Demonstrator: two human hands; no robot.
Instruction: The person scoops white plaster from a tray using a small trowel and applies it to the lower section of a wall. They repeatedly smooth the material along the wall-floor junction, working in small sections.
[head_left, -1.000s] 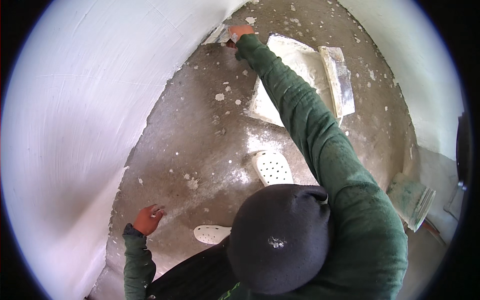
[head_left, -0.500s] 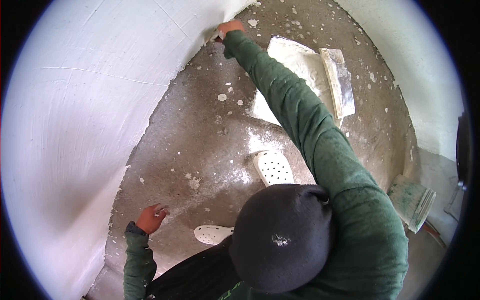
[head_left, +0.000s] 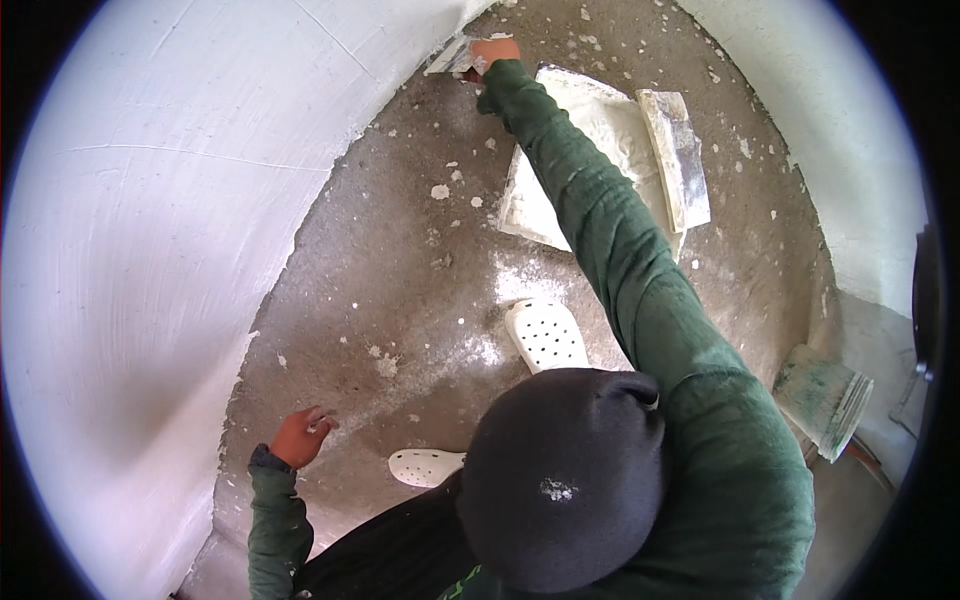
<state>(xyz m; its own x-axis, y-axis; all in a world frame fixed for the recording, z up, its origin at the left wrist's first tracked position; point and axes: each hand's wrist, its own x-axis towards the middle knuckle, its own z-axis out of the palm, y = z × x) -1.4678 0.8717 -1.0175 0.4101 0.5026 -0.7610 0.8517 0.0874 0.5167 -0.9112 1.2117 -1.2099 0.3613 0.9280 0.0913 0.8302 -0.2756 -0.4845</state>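
My right hand (head_left: 497, 52) is stretched far forward, closed around a flat trowel (head_left: 450, 57) whose blade is streaked white and grey. That blade lies beside the foot of the white plastered wall (head_left: 200, 220) on the left; whether it touches the wall I cannot tell. My left hand (head_left: 298, 438) hangs low near the same wall, fingers loosely bent and apart, with nothing plainly in it. Just right of my right hand, a white sheet (head_left: 535, 205) smeared with white paste lies on the floor, partly hidden by my right sleeve.
On the sheet's right side rests a long pale bar with a grey plate (head_left: 690, 170). A tilted, stained bucket (head_left: 822, 400) lies at the right. White clogs (head_left: 546, 335) stand on the brown floor (head_left: 380, 250), spotted with white splashes. A dark cap (head_left: 560, 480) covers the lower middle.
My right hand has moved slightly right, away from the wall's foot, and the trowel's blade now shows more fully. My left hand has stayed in place.
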